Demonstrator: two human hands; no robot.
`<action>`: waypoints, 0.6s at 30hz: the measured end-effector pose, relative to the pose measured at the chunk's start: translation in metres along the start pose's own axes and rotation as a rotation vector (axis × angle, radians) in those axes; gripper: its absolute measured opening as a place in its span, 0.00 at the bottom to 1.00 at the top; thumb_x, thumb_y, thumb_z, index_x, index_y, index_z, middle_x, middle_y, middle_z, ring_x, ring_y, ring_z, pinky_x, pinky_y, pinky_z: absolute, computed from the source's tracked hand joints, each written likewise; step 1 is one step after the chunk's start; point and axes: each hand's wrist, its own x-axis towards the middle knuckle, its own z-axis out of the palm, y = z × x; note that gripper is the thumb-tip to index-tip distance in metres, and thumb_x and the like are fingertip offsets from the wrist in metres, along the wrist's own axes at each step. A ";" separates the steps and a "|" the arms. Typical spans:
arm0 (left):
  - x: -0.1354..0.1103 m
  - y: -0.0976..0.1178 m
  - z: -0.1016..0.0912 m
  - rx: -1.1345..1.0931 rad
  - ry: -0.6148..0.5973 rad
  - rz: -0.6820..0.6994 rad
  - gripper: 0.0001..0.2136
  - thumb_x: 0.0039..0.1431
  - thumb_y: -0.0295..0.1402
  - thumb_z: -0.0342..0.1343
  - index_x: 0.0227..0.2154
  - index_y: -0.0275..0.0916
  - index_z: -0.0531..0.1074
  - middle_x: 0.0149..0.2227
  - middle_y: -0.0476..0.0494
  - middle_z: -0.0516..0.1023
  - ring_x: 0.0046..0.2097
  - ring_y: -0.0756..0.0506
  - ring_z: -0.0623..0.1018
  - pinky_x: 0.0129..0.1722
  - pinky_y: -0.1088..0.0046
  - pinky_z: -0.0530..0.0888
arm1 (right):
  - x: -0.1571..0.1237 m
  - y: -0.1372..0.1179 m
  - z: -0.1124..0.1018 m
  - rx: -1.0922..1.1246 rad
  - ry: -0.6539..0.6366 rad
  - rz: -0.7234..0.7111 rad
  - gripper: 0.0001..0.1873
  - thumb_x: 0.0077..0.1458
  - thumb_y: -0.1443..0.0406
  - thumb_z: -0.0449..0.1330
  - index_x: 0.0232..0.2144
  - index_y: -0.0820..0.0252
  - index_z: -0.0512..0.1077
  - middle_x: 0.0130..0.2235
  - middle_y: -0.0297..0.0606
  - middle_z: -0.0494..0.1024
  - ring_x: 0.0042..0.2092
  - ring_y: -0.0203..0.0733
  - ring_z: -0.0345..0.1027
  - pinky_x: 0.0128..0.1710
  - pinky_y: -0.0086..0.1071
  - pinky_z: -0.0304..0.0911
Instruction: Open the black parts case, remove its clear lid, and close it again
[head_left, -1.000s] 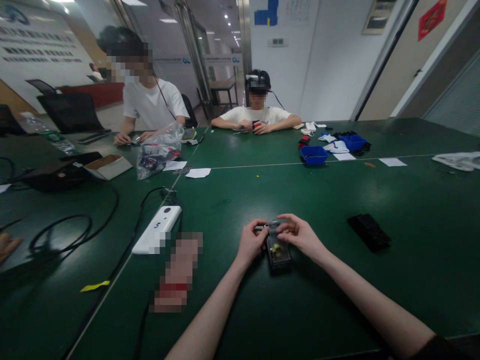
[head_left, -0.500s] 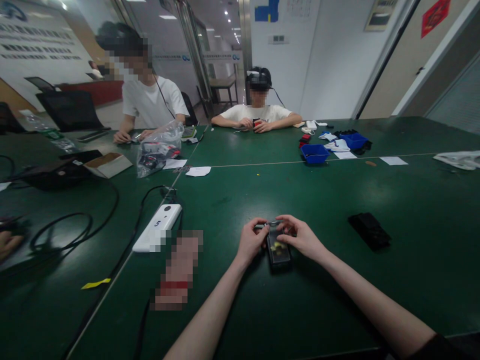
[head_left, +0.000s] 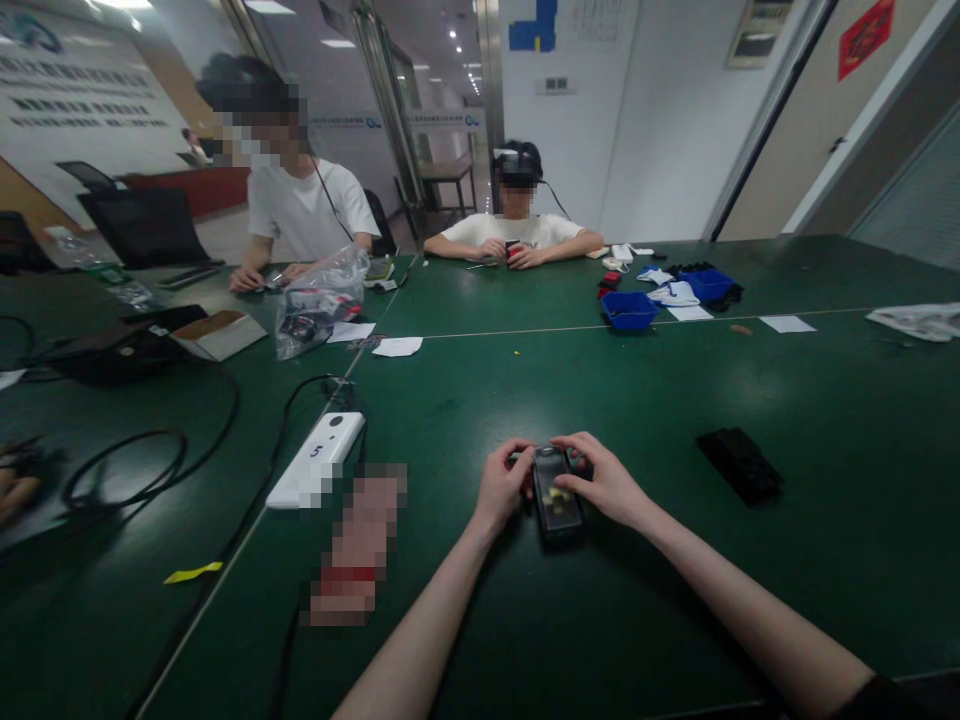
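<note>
Between my hands, a small black rectangular case (head_left: pixel 559 515) lies on the green table, its top glossy with yellow marks or pieces showing. My left hand (head_left: pixel 506 482) grips the case's far left corner, thumb and fingers bent against the edge. From the other side, my right hand (head_left: pixel 604 480) holds the far right edge, with its thumb over the top face. The fingertips behind the case are partly hidden. A folded black item (head_left: pixel 741 465) lies off to the right.
Left of my arms are a white power bank (head_left: pixel 319 455) marked 5, a blurred-out reddish item (head_left: pixel 360 540), black cables and a yellow strip (head_left: pixel 193 573). Blue trays (head_left: pixel 630 310) and a clear plastic bag (head_left: pixel 319 300) stand farther back. Two people sit across the table.
My right fingers have settled closer against the case's far right edge. The case and my left hand stay nearly in place; the view has shifted slightly.
</note>
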 end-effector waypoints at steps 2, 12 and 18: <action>0.000 0.001 0.000 0.045 0.005 -0.002 0.13 0.47 0.40 0.57 0.30 0.34 0.69 0.15 0.55 0.66 0.15 0.55 0.65 0.15 0.81 0.61 | -0.001 0.001 0.000 -0.003 0.012 0.002 0.22 0.46 0.66 0.61 0.46 0.56 0.68 0.44 0.39 0.66 0.42 0.40 0.62 0.41 0.36 0.61; -0.003 0.007 0.002 0.104 0.001 0.035 0.12 0.43 0.35 0.60 0.30 0.34 0.68 0.21 0.52 0.70 0.18 0.55 0.67 0.18 0.81 0.62 | 0.000 0.008 0.002 0.135 -0.081 0.169 0.23 0.49 0.63 0.59 0.48 0.63 0.66 0.45 0.45 0.72 0.42 0.42 0.68 0.42 0.37 0.64; -0.003 0.007 0.002 0.070 0.019 0.036 0.13 0.43 0.36 0.60 0.31 0.34 0.67 0.23 0.51 0.70 0.20 0.54 0.68 0.19 0.81 0.63 | -0.002 0.006 0.006 0.046 -0.031 0.019 0.15 0.54 0.61 0.54 0.42 0.61 0.71 0.43 0.43 0.74 0.43 0.43 0.68 0.44 0.38 0.63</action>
